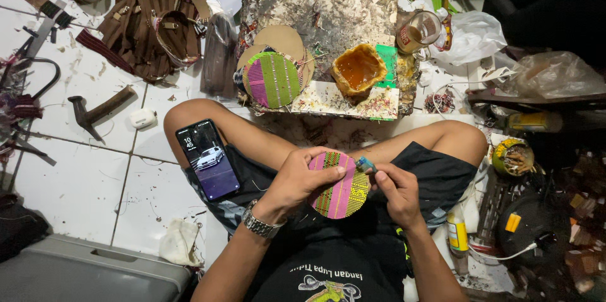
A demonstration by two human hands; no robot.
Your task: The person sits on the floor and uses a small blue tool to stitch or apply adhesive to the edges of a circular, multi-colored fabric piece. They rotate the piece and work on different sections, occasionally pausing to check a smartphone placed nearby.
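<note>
Left hand (302,176) holds the striped disc (341,185), right hand (394,188) pinches a lighter (365,164); a flame near the edge could scorch the cloth

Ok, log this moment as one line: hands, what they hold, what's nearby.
left hand: holds striped fabric disc | right hand: pinches small blue object at disc edge | phone: on left thigh | glue bowl: on board ahead

Woven striped fabric discs: two, one in hands (341,185), one on work board (273,79). Plain cardboard discs (281,41): two, stacked behind second. Phone (207,159): one, on thigh. Hammer (98,112): one. Glue dish (359,70): one. Glass mug (420,30): one. Hands: two, left (302,179), right (396,188).
</note>
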